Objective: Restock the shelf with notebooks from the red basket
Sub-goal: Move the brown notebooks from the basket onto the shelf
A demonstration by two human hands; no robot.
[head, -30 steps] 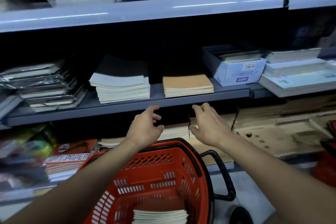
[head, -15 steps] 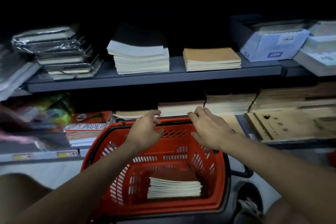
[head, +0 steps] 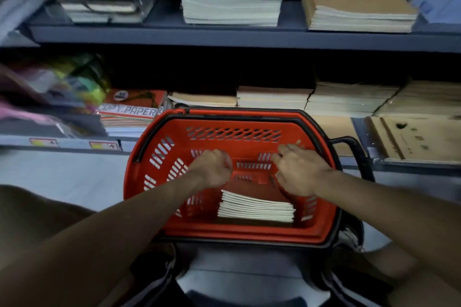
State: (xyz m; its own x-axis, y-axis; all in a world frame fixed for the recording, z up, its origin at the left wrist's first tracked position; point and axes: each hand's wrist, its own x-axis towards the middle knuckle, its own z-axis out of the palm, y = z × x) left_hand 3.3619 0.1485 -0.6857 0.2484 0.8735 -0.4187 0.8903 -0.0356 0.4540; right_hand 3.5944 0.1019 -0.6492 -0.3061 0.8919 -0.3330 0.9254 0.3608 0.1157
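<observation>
Reaching down into the red basket (head: 149,157), a person stocking a stationery aisle goes for the next batch of notebooks (head: 257,208). At far left, on the bottom shelf (head: 62,143), lie blurred coloured packets and a ream marked copy paper (head: 129,112); the basket stands on the floor just in front of that shelf, probably so each load travels the shortest way up. The left hand (head: 212,169) hovers inside the basket above the stack, fingers loosely curled and holding nothing. The notebooks, a low pile of pale-edged books, lie flat on the basket's bottom toward the near wall, just below and between the two hands. The right hand (head: 299,172) is spread with fingers fairly straight, also empty, poised over the right end of the pile; the pairing suggests a two-handed lift from either side. Above, on the middle shelf (head: 249,37), a tall white stack (head: 229,0) and a shorter brown-covered stack (head: 359,10) sit side by side, a likely place for the new stock. A second ago both hands were raised at the front edge of the middle shelf; half a second ago they were at the basket's far rim; now they are down inside it, and the view has tipped toward the floor.
</observation>
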